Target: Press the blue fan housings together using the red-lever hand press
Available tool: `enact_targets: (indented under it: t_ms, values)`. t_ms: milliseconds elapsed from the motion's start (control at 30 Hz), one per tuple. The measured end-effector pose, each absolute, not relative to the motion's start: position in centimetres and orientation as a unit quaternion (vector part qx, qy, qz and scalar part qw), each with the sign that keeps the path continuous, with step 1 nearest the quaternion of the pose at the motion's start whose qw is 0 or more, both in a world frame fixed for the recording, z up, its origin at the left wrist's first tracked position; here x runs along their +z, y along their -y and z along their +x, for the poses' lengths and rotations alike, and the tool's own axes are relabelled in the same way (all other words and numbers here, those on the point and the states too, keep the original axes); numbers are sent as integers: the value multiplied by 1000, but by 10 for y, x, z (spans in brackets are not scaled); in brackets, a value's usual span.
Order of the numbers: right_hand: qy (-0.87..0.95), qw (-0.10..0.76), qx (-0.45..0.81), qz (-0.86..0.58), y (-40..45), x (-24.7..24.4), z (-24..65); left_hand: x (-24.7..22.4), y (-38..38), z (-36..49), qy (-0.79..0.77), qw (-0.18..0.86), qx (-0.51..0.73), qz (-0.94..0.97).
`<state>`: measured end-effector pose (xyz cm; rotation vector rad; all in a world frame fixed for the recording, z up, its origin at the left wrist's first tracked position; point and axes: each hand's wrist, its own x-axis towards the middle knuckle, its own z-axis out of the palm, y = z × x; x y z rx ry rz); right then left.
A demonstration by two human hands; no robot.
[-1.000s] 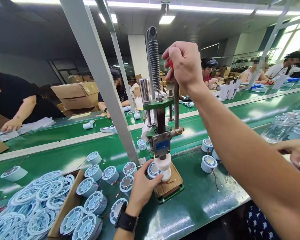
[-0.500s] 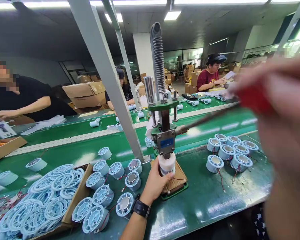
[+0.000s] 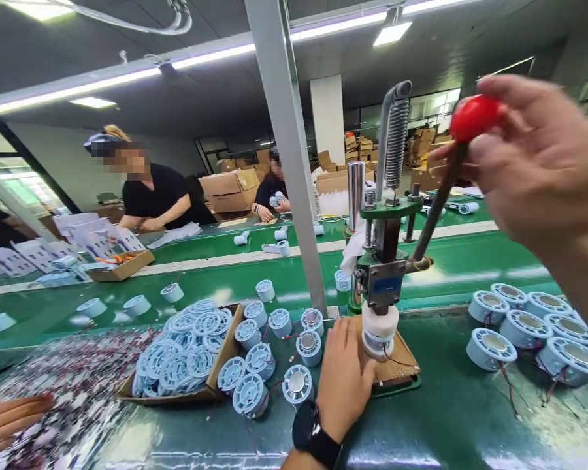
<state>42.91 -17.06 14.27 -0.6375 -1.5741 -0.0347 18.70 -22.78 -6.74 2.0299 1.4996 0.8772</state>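
A green hand press (image 3: 386, 277) with a coiled spring stands on the workbench. Its white round pad (image 3: 380, 320) rests on a light-blue round part (image 3: 378, 344) on the wooden base (image 3: 396, 369). My left hand (image 3: 343, 378), with a black watch at the wrist, lies just left of that part, fingers stretched out and thumb near its side. My right hand (image 3: 534, 150) is raised at the upper right, its fingers around the red ball knob (image 3: 475, 117) of the press lever (image 3: 441, 202).
Light-blue round parts (image 3: 259, 361) stand left of the press, and more (image 3: 526, 326) at the right. A cardboard box (image 3: 228, 352) holds blue rings. Wires (image 3: 73, 385) lie at the left, near another person's hand (image 3: 12, 421). A grey post (image 3: 294, 156) rises behind. People work across the green belt.
The view has turned left. The lever now slopes more steeply, with my right hand at its knob. My left hand has loosened from around the part and its fingers are straighter.
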Motion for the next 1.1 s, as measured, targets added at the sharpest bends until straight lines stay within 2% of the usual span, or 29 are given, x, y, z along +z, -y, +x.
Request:
enact_targets:
  t_ms: [100,200,233,333,400,467,600,700,800,900,1100]
  values:
    - [681,677,76,-268,162,105,408,-78,242,155,-626,15,204,753]
    - [566,769,72,-290,182,5,374,-91,243,130,-655,-72,130,741]
    - [541,768,86,-333,188,-32,363,-93,242,126,-662,-81,111,737]
    - [574,648,191,-462,195,-113,334,-90,238,125,-688,-74,69,718]
    - [588,582,246,-505,191,-137,322,-83,233,130,-704,-65,56,705]
    - [580,581,247,-515,188,-143,314,-75,226,133,-708,-70,53,701]
    - [554,610,77,-562,184,-141,316,-63,206,136,-696,-50,19,716]
    - [594,510,-28,-622,173,-140,340,-61,195,133,-687,-28,5,726]
    - [664,374,-77,-643,155,-137,374,-63,190,129,-678,-18,25,735]
    - [702,279,-100,-648,145,-134,404,-67,187,126,-661,7,82,746]
    - [672,160,-125,-712,138,-128,435,-72,182,138,-637,90,160,749]
